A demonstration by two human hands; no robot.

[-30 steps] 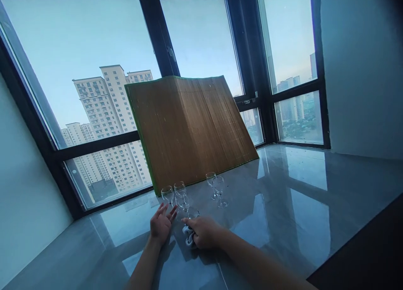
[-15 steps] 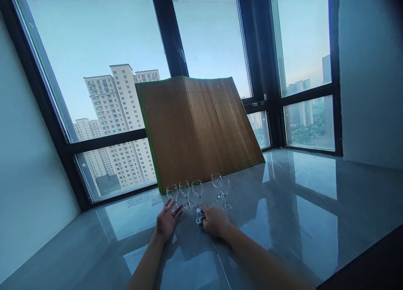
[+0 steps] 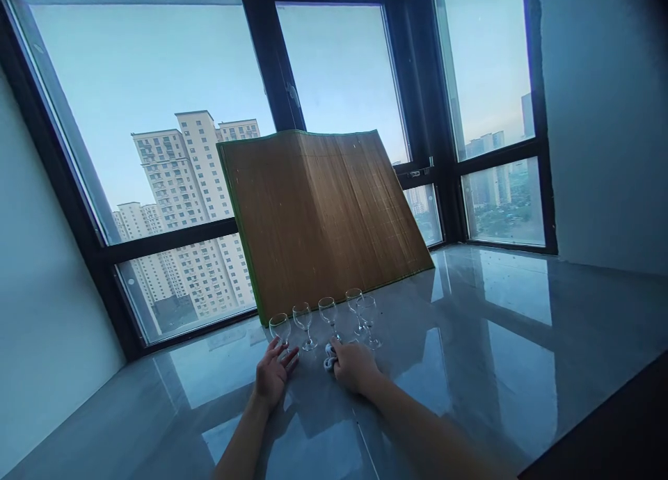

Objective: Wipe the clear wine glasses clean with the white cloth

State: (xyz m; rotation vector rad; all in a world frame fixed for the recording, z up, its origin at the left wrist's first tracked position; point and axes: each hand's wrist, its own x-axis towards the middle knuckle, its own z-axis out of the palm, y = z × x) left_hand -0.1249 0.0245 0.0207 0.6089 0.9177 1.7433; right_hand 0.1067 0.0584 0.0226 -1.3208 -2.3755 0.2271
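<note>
Several clear stemmed wine glasses stand upright in a loose row on the glossy tiled ledge. My left hand (image 3: 272, 376) is at the leftmost glass (image 3: 280, 325), its fingers apart beside the lower part; whether they touch it cannot be told. The second glass (image 3: 301, 316) stands free between my hands. My right hand (image 3: 355, 366) is closed on a crumpled grey-white cloth (image 3: 330, 359), right at the foot of the middle glass (image 3: 328, 310); the fingers hide that foot. Two more glasses, a rear one (image 3: 353, 300) and a nearer one (image 3: 367, 310), overlap to the right.
Behind the glasses a large brown panel with green edging (image 3: 328, 216) leans against the dark window frame (image 3: 172, 238). The tiled ledge (image 3: 470, 341) extends to both sides, reflecting the windows. Its front edge shows at the lower right. Pale walls (image 3: 605, 132) flank the windows.
The view has shifted slightly. Against the other glasses, the middle glass has moved a little to the right, along with my right hand and the cloth. My left hand stays by the leftmost glass.
</note>
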